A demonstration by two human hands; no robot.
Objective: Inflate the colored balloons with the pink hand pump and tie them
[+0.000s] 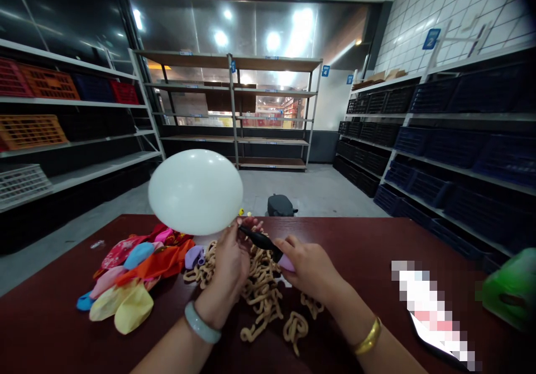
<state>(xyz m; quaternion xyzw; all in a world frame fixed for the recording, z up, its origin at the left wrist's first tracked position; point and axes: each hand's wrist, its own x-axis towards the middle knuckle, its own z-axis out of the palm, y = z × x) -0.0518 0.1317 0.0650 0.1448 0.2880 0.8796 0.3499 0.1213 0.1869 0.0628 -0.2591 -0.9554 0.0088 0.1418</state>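
A large, inflated white balloon (196, 191) hangs above the back left part of the table. My left hand (230, 262) pinches its neck, fingers closed. My right hand (312, 265) is wrapped round a hand balloon pump (260, 240) with a black tapered nozzle and a purple part. The nozzle tip is at the balloon's neck by my left fingers; whether it sits inside cannot be made out. Under my hands lies a heap of curled beige long balloons (262, 298). Left of it are flat, uninflated balloons (154, 268) in red, orange, pink, blue and yellow.
The dark red table (355, 318) holds a pixelated flat object (435, 318) and a green container (511, 290) at right. A dark bag (280, 205) is on the floor behind. Shelves with crates (439, 145) line both sides; a shelf rack (234, 111) stands at the back.
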